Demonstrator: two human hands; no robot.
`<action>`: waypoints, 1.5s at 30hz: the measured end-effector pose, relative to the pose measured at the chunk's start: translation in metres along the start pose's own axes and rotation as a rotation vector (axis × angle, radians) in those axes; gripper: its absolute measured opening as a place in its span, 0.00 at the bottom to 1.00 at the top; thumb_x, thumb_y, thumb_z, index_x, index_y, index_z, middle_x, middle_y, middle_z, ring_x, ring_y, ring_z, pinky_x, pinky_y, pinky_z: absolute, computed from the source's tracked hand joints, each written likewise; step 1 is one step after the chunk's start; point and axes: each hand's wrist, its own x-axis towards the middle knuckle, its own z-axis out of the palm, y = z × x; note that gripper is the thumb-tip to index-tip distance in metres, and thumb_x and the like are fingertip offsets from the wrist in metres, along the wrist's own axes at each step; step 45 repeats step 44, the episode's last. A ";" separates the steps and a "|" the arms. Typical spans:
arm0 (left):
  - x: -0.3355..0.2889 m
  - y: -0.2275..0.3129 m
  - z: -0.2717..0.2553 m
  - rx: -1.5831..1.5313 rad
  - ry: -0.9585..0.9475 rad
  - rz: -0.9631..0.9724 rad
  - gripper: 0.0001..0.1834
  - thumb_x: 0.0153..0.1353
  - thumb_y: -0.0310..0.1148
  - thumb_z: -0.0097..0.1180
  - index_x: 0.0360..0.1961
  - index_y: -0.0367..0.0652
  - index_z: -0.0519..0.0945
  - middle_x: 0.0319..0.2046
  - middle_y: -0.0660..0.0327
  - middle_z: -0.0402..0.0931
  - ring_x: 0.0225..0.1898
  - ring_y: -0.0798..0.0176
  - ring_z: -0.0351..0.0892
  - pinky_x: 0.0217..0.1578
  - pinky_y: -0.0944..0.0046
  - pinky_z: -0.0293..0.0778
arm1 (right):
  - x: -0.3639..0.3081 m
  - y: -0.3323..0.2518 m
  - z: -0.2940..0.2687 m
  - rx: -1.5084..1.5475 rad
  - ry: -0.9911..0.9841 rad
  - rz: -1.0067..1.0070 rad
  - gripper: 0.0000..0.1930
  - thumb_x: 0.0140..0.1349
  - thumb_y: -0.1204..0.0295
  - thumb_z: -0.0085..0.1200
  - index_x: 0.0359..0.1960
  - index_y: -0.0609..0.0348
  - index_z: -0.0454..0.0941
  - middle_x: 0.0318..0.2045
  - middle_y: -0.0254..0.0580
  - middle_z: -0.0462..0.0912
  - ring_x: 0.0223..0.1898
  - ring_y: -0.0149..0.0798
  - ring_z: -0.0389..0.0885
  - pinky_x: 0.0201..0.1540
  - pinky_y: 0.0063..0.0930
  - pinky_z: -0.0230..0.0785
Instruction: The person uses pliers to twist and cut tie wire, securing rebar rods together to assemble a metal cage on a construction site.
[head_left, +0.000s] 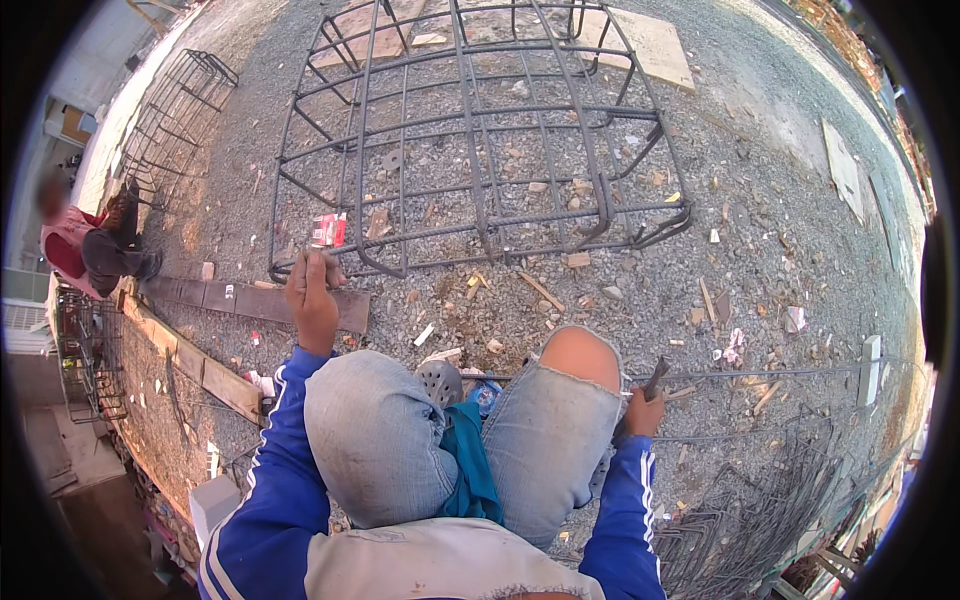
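Observation:
My left hand (316, 296) is raised at the near left corner of a steel rebar cage (478, 128), its fingers pinched together. What the fingertips hold, if anything, is too small to make out. Just beyond them shows a small red and white packet (328, 230); whether the fingers touch it I cannot tell. Beside my right knee, my right hand (643, 412) is closed around a dark metal hand tool (656, 376), whose exact kind is not clear. The cage, made of tied bars and bent stirrups, rests on the gravel in front of me.
Brown planks (262, 304) lie left of my knees. A second rebar cage (180, 110) stands at the far left, near a crouching person (85, 240). Bent steel bars (760, 500) are piled at lower right. Wood scraps litter the gravel (760, 260).

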 end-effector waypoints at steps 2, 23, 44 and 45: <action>-0.011 -0.017 -0.011 0.074 0.128 0.013 0.18 0.73 0.39 0.41 0.31 0.38 0.75 0.21 0.66 0.70 0.24 0.73 0.66 0.28 0.70 0.64 | 0.004 0.001 -0.002 -0.127 0.016 -0.045 0.11 0.52 0.70 0.60 0.31 0.66 0.76 0.25 0.41 0.78 0.27 0.39 0.75 0.35 0.35 0.70; -0.011 -0.092 -0.096 0.016 0.592 -0.406 0.25 0.73 0.48 0.32 0.60 0.44 0.69 0.53 0.60 0.74 0.55 0.62 0.72 0.55 0.58 0.64 | 0.158 -0.219 0.086 0.589 -0.076 -0.125 0.33 0.69 0.44 0.37 0.61 0.59 0.68 0.52 0.44 0.77 0.52 0.39 0.75 0.54 0.37 0.62; -0.011 -0.079 -0.090 -0.086 0.576 -0.379 0.28 0.73 0.46 0.39 0.63 0.35 0.62 0.58 0.53 0.68 0.58 0.57 0.70 0.50 0.58 0.75 | 0.107 -0.081 0.130 -1.055 -0.018 -0.432 0.23 0.56 0.51 0.56 0.42 0.59 0.80 0.47 0.48 0.78 0.58 0.47 0.67 0.62 0.46 0.52; -0.011 -0.079 -0.090 -0.086 0.576 -0.379 0.28 0.73 0.46 0.39 0.63 0.35 0.62 0.58 0.53 0.68 0.58 0.57 0.70 0.50 0.58 0.75 | 0.107 -0.081 0.130 -1.055 -0.018 -0.432 0.23 0.56 0.51 0.56 0.42 0.59 0.80 0.47 0.48 0.78 0.58 0.47 0.67 0.62 0.46 0.52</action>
